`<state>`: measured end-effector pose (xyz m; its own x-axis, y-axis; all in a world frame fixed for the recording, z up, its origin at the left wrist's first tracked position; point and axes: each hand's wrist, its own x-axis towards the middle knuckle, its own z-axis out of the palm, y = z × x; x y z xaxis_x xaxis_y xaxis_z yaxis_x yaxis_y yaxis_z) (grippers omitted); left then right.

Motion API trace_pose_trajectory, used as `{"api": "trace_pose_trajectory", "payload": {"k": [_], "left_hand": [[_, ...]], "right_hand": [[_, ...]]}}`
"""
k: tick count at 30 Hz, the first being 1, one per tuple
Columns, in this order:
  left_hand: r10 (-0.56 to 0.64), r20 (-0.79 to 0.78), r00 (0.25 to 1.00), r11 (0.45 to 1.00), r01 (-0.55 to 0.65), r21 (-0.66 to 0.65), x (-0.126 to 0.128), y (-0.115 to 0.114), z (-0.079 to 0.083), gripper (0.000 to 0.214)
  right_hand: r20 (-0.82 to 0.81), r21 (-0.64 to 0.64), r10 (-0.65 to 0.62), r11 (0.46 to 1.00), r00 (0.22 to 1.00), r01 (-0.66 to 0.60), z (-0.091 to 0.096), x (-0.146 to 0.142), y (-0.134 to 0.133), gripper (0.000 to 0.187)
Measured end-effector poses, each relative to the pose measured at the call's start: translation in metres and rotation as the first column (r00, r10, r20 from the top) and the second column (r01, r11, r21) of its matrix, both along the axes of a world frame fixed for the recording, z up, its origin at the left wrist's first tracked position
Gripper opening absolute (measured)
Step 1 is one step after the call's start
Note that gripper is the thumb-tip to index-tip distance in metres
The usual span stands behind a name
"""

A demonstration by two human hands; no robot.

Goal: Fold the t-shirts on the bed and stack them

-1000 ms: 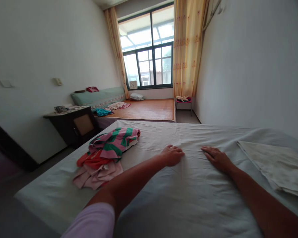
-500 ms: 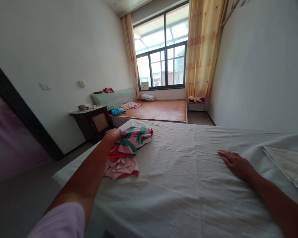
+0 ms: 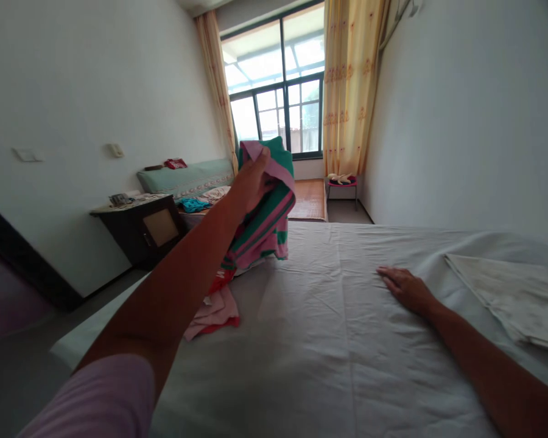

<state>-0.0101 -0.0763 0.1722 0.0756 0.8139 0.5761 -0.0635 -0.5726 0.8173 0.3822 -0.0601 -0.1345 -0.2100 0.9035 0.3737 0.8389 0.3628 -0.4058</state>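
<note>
My left hand (image 3: 252, 182) is closed on a pink-and-green striped garment (image 3: 267, 225), lifting it by its upper edge. Its lower part hangs down over the far left of the bed. Beneath and nearer to me lie a red cloth (image 3: 223, 278) and a pale pink cloth (image 3: 217, 311), partly hidden behind my left forearm. My right hand (image 3: 406, 289) rests flat on the white sheet (image 3: 310, 340), fingers stretched out and holding nothing. The exact kind of the striped garment cannot be made out.
A folded whitish cloth (image 3: 506, 292) lies at the right. Beyond the bed stand a dark cabinet (image 3: 134, 237), a second bed with a brown mat (image 3: 310, 198) and a stool (image 3: 342, 182) by the curtain (image 3: 351, 91). A blue cloth (image 3: 194, 205) lies on the far bed.
My left hand has raised the striped garment off the pile, up and to the right. My right hand stays flat on the sheet. The view has turned slightly right.
</note>
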Motion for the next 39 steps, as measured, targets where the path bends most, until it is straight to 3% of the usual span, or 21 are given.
{"api": "trace_pose_trajectory", "payload": {"k": [3, 6, 8, 11, 13, 15, 17, 18, 20, 23, 25, 27, 28, 30, 32, 34, 37, 39], "left_hand": [[-0.158, -0.012, 0.987, 0.985, 0.156, -0.068, 0.058, -0.003, -0.004, 0.050], [-0.299, -0.007, 0.954, 0.941, 0.294, -0.170, 0.096, -0.006, -0.015, 0.055], [-0.339, 0.009, 0.941, 0.921, 0.334, -0.201, 0.109, -0.002, -0.028, 0.055], [-0.269, 0.059, 0.961, 0.945, 0.275, -0.177, 0.105, 0.018, -0.057, 0.047], [-0.141, 0.070, 0.987, 0.972, 0.152, -0.177, 0.089, 0.036, -0.082, 0.042], [0.019, -0.023, 1.000, 0.954, -0.025, -0.300, 0.068, 0.051, -0.108, 0.039], [0.035, -0.120, 0.992, 0.915, -0.080, -0.396, 0.046, 0.058, -0.133, 0.042], [-0.008, -0.156, 0.988, 0.914, -0.057, -0.402, 0.037, 0.058, -0.144, 0.044], [-0.097, -0.275, 0.957, 0.928, -0.013, -0.373, 0.026, 0.052, -0.164, 0.045], [-0.233, -0.563, 0.793, 0.950, 0.061, -0.307, 0.022, 0.036, -0.189, 0.041], [-0.297, -0.718, 0.629, 0.953, 0.157, -0.257, 0.026, 0.025, -0.204, 0.037], [-0.264, -0.808, 0.527, 0.960, 0.225, -0.166, 0.029, 0.018, -0.216, 0.031], [-0.203, -0.834, 0.513, 0.972, 0.211, -0.106, 0.029, 0.017, -0.222, 0.028], [-0.034, -0.857, 0.514, 0.997, 0.074, 0.005, 0.026, 0.019, -0.232, 0.028], [0.141, -0.845, 0.515, 0.987, -0.136, 0.081, 0.020, 0.025, -0.241, 0.030], [0.269, -0.815, 0.512, 0.951, -0.277, 0.140, 0.013, 0.034, -0.249, 0.028], [0.277, -0.809, 0.519, 0.950, -0.275, 0.148, 0.010, 0.041, -0.259, 0.033], [0.185, -0.828, 0.530, 0.978, -0.185, 0.100, 0.016, 0.041, -0.263, 0.033]], "right_hand": [[-0.331, -0.105, 0.074, 0.988, 0.941, -0.115, 0.028, -0.023, -0.017, 0.038], [-0.661, -0.122, 0.155, 0.943, 0.734, -0.310, 0.056, -0.056, -0.037, 0.041], [-0.773, -0.059, 0.204, 0.920, 0.601, -0.388, 0.066, -0.074, -0.045, 0.052], [-0.849, -0.064, 0.130, 0.937, 0.512, -0.343, 0.068, -0.079, -0.046, 0.049], [-0.894, -0.118, -0.004, 0.967, 0.449, -0.227, 0.064, -0.068, -0.038, 0.038], [-0.938, -0.143, -0.101, 0.984, 0.332, -0.103, 0.059, -0.051, -0.028, 0.033], [-0.966, -0.137, -0.130, 0.991, 0.225, -0.011, 0.054, -0.035, -0.018, 0.033], [-0.968, -0.138, -0.139, 0.990, 0.211, 0.016, 0.052, -0.028, -0.015, 0.036], [-0.936, -0.141, -0.165, 0.985, 0.311, 0.100, 0.048, -0.021, -0.011, 0.048], [-0.727, 0.026, -0.173, 0.960, 0.664, 0.279, 0.044, -0.025, -0.013, 0.062], [-0.477, 0.177, -0.123, 0.956, 0.870, 0.233, 0.043, -0.037, -0.019, 0.063], [-0.255, 0.195, -0.027, 0.978, 0.966, 0.079, 0.043, -0.053, -0.025, 0.063], [-0.184, 0.162, 0.029, 0.987, 0.982, 0.001, 0.043, -0.061, -0.028, 0.061], [-0.144, 0.062, 0.143, 0.989, 0.979, -0.135, 0.047, -0.072, -0.032, 0.050], [-0.262, -0.051, 0.217, 0.970, 0.940, -0.238, 0.054, -0.070, -0.036, 0.034], [-0.507, -0.149, 0.202, 0.937, 0.838, -0.316, 0.064, -0.055, -0.039, 0.030], [-0.773, -0.290, 0.090, 0.830, 0.628, -0.477, 0.080, -0.017, -0.043, 0.035], [-0.781, -0.400, 0.042, 0.733, 0.623, -0.551, 0.089, 0.004, -0.046, 0.042]]}}
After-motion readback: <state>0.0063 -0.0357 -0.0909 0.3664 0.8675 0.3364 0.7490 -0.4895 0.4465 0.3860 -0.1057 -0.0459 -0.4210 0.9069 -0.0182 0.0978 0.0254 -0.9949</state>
